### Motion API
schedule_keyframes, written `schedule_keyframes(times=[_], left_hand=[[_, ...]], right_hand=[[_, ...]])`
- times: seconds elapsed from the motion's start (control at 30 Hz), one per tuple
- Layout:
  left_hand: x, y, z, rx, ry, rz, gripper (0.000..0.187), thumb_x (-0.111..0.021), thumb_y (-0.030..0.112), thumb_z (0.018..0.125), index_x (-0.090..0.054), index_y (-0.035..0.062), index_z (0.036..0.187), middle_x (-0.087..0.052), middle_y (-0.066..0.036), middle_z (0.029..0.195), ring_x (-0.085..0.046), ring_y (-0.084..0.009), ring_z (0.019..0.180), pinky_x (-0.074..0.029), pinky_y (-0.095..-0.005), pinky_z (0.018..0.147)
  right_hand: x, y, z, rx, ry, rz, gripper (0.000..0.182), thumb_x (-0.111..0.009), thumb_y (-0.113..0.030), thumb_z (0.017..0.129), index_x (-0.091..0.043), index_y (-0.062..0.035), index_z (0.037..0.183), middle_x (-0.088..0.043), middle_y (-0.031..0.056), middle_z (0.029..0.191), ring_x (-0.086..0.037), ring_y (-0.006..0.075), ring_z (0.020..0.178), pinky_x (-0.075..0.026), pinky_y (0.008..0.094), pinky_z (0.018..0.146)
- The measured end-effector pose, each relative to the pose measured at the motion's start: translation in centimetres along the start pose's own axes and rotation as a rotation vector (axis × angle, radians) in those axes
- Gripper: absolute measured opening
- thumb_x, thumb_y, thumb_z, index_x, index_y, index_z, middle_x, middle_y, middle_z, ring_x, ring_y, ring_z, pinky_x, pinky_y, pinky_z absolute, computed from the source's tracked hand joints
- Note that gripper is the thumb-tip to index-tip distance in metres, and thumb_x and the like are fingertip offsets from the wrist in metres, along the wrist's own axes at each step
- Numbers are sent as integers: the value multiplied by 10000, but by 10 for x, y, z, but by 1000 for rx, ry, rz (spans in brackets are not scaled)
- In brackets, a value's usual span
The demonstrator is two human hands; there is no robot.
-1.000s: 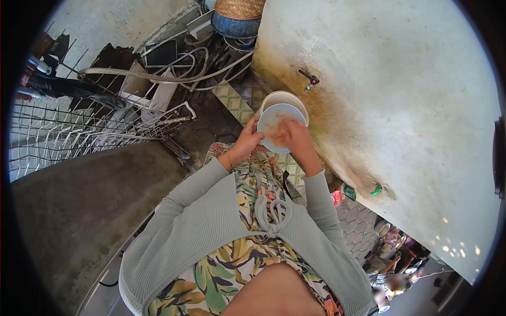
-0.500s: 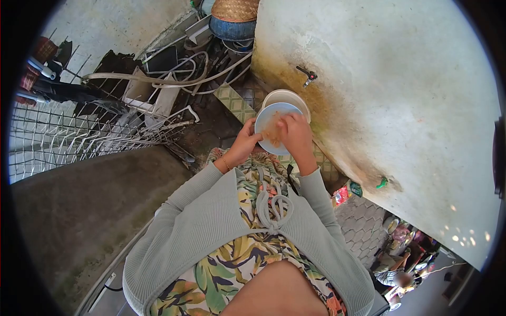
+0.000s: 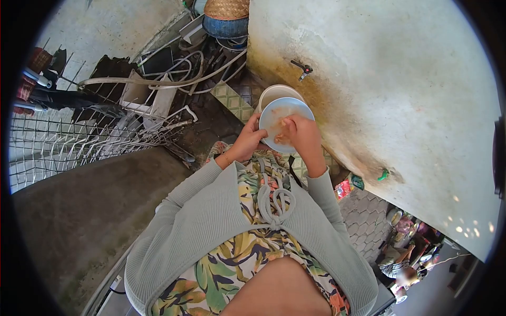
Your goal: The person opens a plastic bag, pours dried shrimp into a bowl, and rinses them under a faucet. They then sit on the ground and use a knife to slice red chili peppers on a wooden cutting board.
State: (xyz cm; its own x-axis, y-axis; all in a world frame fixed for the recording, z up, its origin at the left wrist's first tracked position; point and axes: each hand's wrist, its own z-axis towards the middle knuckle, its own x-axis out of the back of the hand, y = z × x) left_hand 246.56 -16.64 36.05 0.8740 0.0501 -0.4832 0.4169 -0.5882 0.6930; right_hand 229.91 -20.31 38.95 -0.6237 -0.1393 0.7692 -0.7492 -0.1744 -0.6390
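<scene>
My left hand grips the near left rim of a pale blue bowl, thumb over the edge. In the bowl lies cloudy liquid with small pinkish-brown pieces, too small to name. My right hand reaches into the bowl from the right, fingers curled and pressed together; what they pinch is hidden. Just behind the bowl, partly covered by it, stands a cream-coloured bucket.
A tap juts from the stained wall beyond the bucket. Hoses, scrap and a wire grid crowd the left. A red packet lies at right. Farther off at lower right, a person sits among kitchen things.
The bowl and both hands have shifted slightly right in view, and the bowl covers the bucket differently. My right fingers have moved within the bowl.
</scene>
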Motion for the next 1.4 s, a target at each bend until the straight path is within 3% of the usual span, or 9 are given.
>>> schedule_keyframes(times=[0.1, 0.17, 0.5, 0.77, 0.87, 1.1, 1.17, 1.27, 1.4], left_hand=[[-9, 10, -6, -5, 10, -28, 511, -442, -41, 789, -321, 67, 1273, -491, -105, 1114, -570, -230, 981, -595, -402, 709], [-9, 9, -8, 4, 28, -33, 513, -443, -40, 790, -323, 67, 1276, -487, -104, 1121, -569, -228, 986, -596, -398, 700], [-9, 3, -11, -51, 98, -16, 479, -478, 0, 814, -351, 72, 1271, -522, -77, 1069, -587, -181, 942, -592, -373, 679], [-4, -1, -8, -63, 74, 6, 502, -474, -26, 789, -359, 80, 1266, -523, -75, 1083, -585, -185, 945, -589, -364, 688], [-6, 1, -10, -80, 89, -11, 509, -473, -35, 781, -364, 83, 1264, -523, -77, 1090, -588, -188, 949, -590, -365, 685], [-8, -2, -10, -68, 101, -45, 503, -476, -33, 784, -364, 77, 1262, -528, -87, 1092, -596, -202, 962, -593, -366, 674], [-11, 2, -11, -67, 93, -50, 502, -475, -33, 784, -364, 75, 1261, -529, -90, 1090, -598, -203, 957, -594, -366, 674], [-12, 6, -13, -75, 100, -62, 510, -469, -36, 786, -356, 72, 1272, -530, -92, 1091, -604, -206, 945, -596, -367, 678], [-6, 2, -8, -101, 93, -30, 533, -470, -40, 784, -346, 75, 1289, -532, -92, 1101, -609, -213, 947, -597, -370, 685]], right_hand=[[6, -3, -4, 44, -3, -166, 168, -634, -186, 761, -664, -60, 867, -602, 141, 785, -581, 351, 722, -476, 420, 663], [6, -11, -8, 281, 158, -227, 154, -640, -165, 755, -656, -51, 857, -588, 148, 820, -573, 343, 763, -474, 406, 688], [-15, 10, -1, 137, -125, -3, 167, -618, -36, 731, -656, -29, 894, -617, 149, 842, -586, 333, 816, -475, 380, 717], [-14, -27, 1, 359, 141, -210, 182, -594, -29, 727, -668, -41, 893, -590, 162, 887, -561, 333, 851, -458, 379, 762], [-32, 0, 6, 280, -152, -37, 190, -610, -31, 714, -668, -44, 895, -591, 160, 865, -564, 337, 828, -460, 382, 744], [2, -5, 5, 136, -101, 46, 269, -595, 12, 708, -667, -36, 963, -623, 191, 930, -599, 335, 840, -466, 388, 792], [14, -12, 2, 165, -83, -15, 351, -611, -3, 711, -637, -40, 1059, -620, 204, 964, -591, 337, 888, -463, 386, 806], [10, -14, -5, 342, 23, -286, 370, -605, -1, 713, -618, -40, 1081, -619, 204, 954, -580, 340, 907, -460, 381, 810], [-11, -3, -10, 324, 38, -242, 353, -676, -92, 682, -621, -67, 1029, -619, 151, 896, -590, 328, 835, -476, 389, 714]])
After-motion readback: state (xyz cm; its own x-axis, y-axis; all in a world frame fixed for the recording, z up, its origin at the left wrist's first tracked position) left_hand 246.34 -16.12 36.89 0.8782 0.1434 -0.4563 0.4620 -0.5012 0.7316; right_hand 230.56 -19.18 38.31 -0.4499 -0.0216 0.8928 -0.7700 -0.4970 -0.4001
